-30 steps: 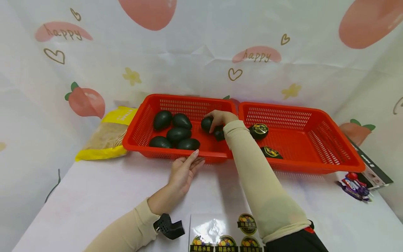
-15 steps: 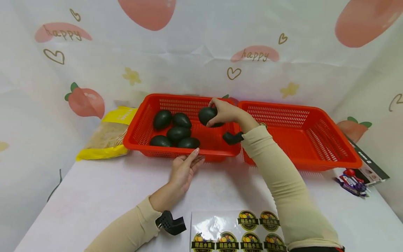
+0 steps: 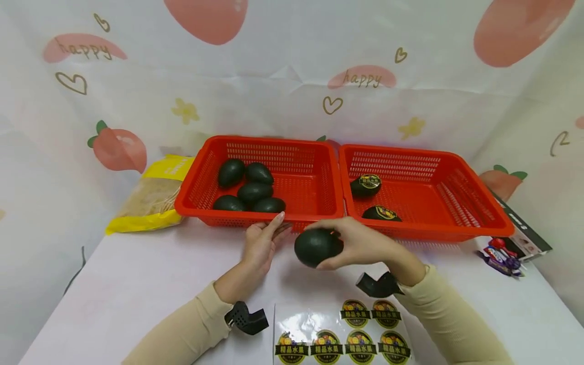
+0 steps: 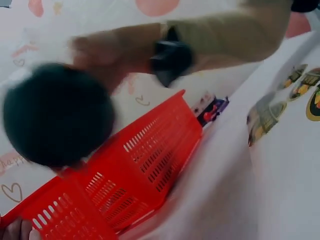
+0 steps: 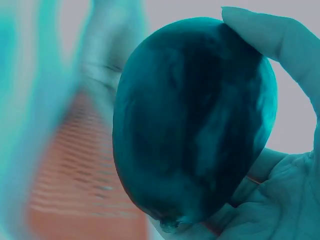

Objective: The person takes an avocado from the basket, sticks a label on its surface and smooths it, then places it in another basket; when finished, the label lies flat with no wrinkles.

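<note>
My right hand (image 3: 356, 244) grips a dark green avocado (image 3: 315, 247) between thumb and fingers, just in front of the left red basket (image 3: 305, 195). In the right wrist view the avocado (image 5: 195, 120) fills the middle, its stem end pointing down. At that basket's front rim is my left hand (image 3: 260, 248), thumb tip on the rim and relaxed fingers against the wall below. Several plain avocados (image 3: 254, 193) lie in the basket's left half. The left wrist view is blurred; the held avocado (image 4: 55, 117) hangs before the red basket wall there.
A second red basket (image 3: 424, 203) on the right holds two avocados (image 3: 366, 186) with black-and-gold stickers. Near the front edge lies a sheet of round stickers (image 3: 326, 347). Left stands a yellow bag (image 3: 152, 197); wrapped candies (image 3: 501, 258) and a dark box (image 3: 524, 235) sit far right.
My right hand has lifted the avocado out of the left basket and brought it forward over the table. The left hand has stayed at the basket's rim.
</note>
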Available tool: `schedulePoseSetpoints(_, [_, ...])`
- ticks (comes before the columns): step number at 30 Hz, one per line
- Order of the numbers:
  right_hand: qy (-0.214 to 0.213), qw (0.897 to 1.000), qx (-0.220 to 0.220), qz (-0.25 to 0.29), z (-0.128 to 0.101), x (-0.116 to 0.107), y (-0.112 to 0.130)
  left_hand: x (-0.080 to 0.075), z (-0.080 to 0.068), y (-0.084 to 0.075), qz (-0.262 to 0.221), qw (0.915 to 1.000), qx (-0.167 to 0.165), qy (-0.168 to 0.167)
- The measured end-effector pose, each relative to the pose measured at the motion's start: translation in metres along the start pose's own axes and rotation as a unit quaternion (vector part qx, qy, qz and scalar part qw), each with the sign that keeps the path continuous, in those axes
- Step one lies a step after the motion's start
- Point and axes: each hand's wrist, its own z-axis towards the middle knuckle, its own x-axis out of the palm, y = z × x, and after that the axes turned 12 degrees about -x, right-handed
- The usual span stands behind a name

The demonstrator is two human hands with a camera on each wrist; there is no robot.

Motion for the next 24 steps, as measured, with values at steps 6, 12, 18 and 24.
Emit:
schedulePoseSetpoints(6, [-0.003, 0.999, 0.02, -0.03, -0.006, 0.044, -0.037, -0.005, -0.003, 0.001, 0.085, 0.9956, 0.039, -0.001])
schedulePoseSetpoints(12, [-0.021, 0.998, 0.052, -0.021, -0.009, 0.057, -0.054, -0.024, -0.048, 0.02, 0.335, 0.9195, 0.19, 0.077])
schedulePoseSetpoints(18, [-0.059, 0.996, 0.051, -0.041, -0.026, 0.046, -0.032, -0.04, -0.092, 0.041, 0.692, 0.5876, 0.334, 0.253])
schedulePoseSetpoints(24, [-0.166, 0.982, 0.0, -0.086, -0.062, 0.055, -0.01, -0.059, -0.094, 0.043, 0.817, 0.3576, 0.309, 0.331])
